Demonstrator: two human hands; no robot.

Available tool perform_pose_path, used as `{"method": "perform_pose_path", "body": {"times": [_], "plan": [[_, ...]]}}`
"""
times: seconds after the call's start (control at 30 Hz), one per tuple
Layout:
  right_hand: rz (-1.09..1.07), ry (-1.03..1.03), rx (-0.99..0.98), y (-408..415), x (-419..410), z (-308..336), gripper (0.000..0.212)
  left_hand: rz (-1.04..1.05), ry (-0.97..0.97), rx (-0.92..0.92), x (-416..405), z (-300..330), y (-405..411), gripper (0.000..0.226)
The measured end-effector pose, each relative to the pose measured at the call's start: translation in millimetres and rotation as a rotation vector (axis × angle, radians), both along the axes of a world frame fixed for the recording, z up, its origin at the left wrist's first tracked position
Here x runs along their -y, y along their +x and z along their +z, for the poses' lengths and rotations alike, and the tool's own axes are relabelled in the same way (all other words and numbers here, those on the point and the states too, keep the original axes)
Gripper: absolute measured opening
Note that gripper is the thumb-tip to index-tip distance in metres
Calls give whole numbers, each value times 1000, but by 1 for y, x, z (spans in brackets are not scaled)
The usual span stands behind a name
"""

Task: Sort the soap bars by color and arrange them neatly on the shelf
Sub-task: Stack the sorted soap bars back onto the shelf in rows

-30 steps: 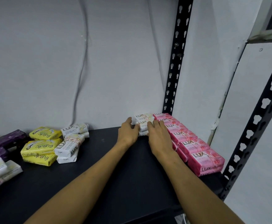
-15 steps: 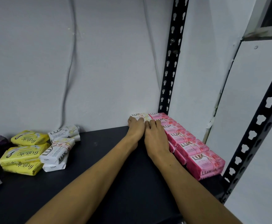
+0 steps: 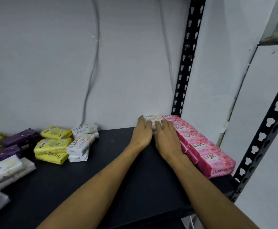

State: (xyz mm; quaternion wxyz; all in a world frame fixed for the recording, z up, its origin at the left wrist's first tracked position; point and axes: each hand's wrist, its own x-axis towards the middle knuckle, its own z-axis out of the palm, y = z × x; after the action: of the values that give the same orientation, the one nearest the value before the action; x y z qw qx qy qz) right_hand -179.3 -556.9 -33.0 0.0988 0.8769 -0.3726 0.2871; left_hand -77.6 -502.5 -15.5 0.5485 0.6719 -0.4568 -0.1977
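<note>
Both my hands, left (image 3: 142,132) and right (image 3: 167,138), press flat with fingers straight on the white bars (image 3: 153,120) at the shelf's (image 3: 118,179) back wall beside the pink row (image 3: 199,142), and a lopsided shove now risks skewing that row.

A: Where does the camera sit?
B: On the person's head, the only view. It looks forward and down along both forearms onto the black shelf (image 3: 102,179).
A: How close?
B: Near. Its wide angle takes in the back wall (image 3: 52,63) and the right-hand upright (image 3: 187,60).
</note>
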Motion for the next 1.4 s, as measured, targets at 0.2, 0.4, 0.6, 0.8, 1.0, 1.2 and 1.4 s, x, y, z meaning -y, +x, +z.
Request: {"method": "perform_pose_path", "body": {"times": [0.2,0.4,0.6,0.8,1.0,1.2,1.4], "plan": [[168,16,112,10,-22,-3,34,86,73,607,-64,12,36,45],[627,444,95,51,-88,6,54,296,222,633,-126,49,122,28],[849,694,145,102,-126,16,80,212,440,533,-148,58,181,27],[842,691,207,128,-124,-1,70,131,537,589,-138,52,201,18],[868,695,257,134,-120,-5,66,64,564,593,-128,53,209,28],[915,822,244,133,-117,1,63,0,605,573,-124,56,212,26],[873,734,154,133,-116,8,61,-17,644,566,-121,60,205,22]]}}
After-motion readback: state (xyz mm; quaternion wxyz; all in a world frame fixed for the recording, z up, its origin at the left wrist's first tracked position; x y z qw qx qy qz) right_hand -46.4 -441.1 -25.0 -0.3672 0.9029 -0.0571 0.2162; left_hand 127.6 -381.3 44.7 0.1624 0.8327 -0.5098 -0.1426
